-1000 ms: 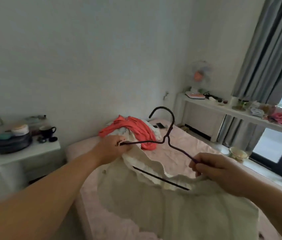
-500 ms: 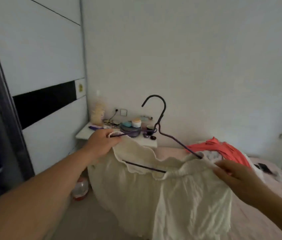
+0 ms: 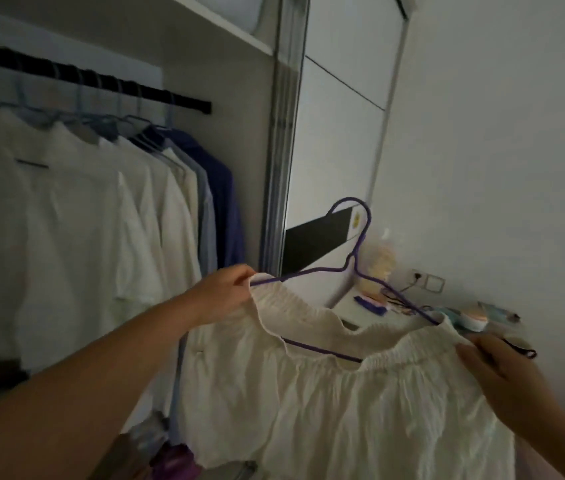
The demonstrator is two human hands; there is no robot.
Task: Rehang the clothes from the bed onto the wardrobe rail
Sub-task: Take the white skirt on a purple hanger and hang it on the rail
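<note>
A cream gathered skirt (image 3: pixel 343 403) hangs by its elastic waistband on a purple wire hanger (image 3: pixel 357 258), hook upward. My left hand (image 3: pixel 225 292) grips the hanger's left end together with the waistband. My right hand (image 3: pixel 502 379) holds the waistband at the hanger's right end. The black wardrobe rail (image 3: pixel 101 81) runs across the upper left, above and left of the hanger. The bed is out of view.
Several white shirts (image 3: pixel 76 216) and a dark blue one (image 3: pixel 218 188) hang on the rail, whose right end is bare. The sliding door frame (image 3: pixel 281 140) stands just right of the rail. A bedside shelf (image 3: pixel 371 306) with small items sits behind the skirt. Folded things lie on the wardrobe floor.
My view has swung left from the bed and bedside shelf to the open wardrobe. Both hands have carried the skirt on its hanger along, keeping the same hold.
</note>
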